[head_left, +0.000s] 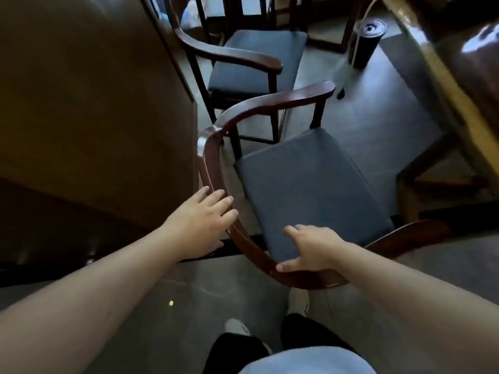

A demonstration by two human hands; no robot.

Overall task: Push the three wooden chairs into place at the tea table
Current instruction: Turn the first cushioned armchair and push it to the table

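The near chair [305, 184] stands on the grey floor [378, 125] in front of the person, turned at an angle, with its dark blue seat cushion [310, 190] facing up. Its curved wooden back rail [213, 163] runs from the upper right, around the left side, and down under both hands.

The left hand [201, 222] lies flat on the left part of the rail, fingers stretched out and spread; it is not closed around the wood. The right hand [310, 248] grasps the rail at its lowest part, with the thumb under the near side and the fingers over the edge toward the cushion.

A second chair [256, 58] of the same kind stands behind the first one, farther from the person, beside a brown cabinet [94, 103] on the left. Only its armrest, seat and some legs are visible. More dark wooden legs show at the top edge, but I cannot tell if they belong to a third chair.

The counter [442, 85], which is the tea table, is on the right, with a light edge and a glossy dark top. The near chair is beside it, its right side close to the wooden leg of the counter. A black round container [367, 41] stands on the floor near the counter, with a pale hose running along it
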